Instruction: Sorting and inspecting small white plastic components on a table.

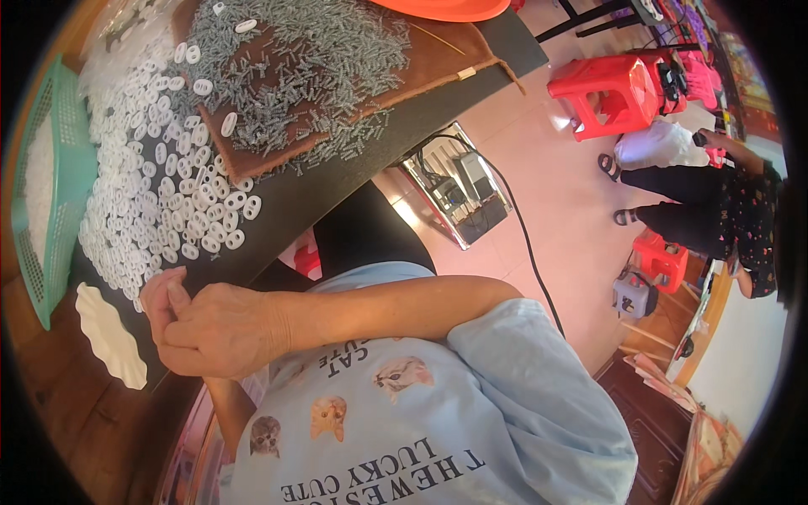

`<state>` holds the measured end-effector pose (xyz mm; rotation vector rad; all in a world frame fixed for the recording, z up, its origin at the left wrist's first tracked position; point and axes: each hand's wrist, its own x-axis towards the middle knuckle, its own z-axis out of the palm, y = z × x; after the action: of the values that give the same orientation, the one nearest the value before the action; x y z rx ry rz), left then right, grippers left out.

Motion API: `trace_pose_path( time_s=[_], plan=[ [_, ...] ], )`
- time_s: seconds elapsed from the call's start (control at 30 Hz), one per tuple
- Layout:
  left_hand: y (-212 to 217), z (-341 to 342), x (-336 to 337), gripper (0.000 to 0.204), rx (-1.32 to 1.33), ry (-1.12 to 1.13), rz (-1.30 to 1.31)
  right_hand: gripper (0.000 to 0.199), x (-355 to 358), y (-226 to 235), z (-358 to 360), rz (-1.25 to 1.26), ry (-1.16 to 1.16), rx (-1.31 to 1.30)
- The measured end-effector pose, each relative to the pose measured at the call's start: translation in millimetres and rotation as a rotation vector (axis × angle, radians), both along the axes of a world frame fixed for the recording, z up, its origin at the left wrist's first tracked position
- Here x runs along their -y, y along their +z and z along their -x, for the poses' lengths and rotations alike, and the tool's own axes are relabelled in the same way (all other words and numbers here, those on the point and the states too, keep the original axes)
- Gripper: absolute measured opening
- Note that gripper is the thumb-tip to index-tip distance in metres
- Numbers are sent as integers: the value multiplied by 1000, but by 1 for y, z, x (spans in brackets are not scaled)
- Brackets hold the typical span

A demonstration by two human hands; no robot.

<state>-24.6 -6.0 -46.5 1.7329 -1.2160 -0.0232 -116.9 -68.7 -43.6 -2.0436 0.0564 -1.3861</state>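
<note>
1. I see the bare right hand [220, 330] curled narrow at the black bench's [311, 198] near edge, its back toward my camera. I cannot tell what, if anything, it grips.
2. The bare left hand [156, 296] sits close against it, mostly masked, a few bent fingers showing; I can't tell whether it holds a piece. Drawn together like this, the hands look suited to something small.
3. The loose white oval plastic pieces with two holes [189, 204] spread along the bench's left side, reaching almost to the fingers, probably so each is a short reach away.
4. The small grey metal coil springs [337, 63] heap farther off, mostly on a brown fabric sheet [446, 63]. I'd guess its nap stops them rolling; some have spilled past its edge onto bare bench.
5. A green perforated plastic basket [66, 181] stands at the bench's left edge, seemingly parked outside the working area.
6. A cream wavy-edged flat piece [109, 337] lies left of the hands, near that end's corner; its purpose escapes me.
</note>
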Motion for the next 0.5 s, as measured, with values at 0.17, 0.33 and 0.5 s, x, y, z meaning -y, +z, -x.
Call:
trace_pose_path(
  time_s=[0.17, 0.33, 0.5],
  plan=[
    [1, -4, -1, 18, 11, -15, -35, 20, 1, 2, 1, 17, 4, -25],
    [-6, -9, -9, 21, 62, 5, -106, 19, 0, 1, 0, 13, 13, -11],
    [-18, -19, -11, 21, 73, -9, -47, 20, -3, -1, -2, 7, 8, 13]
  ],
)
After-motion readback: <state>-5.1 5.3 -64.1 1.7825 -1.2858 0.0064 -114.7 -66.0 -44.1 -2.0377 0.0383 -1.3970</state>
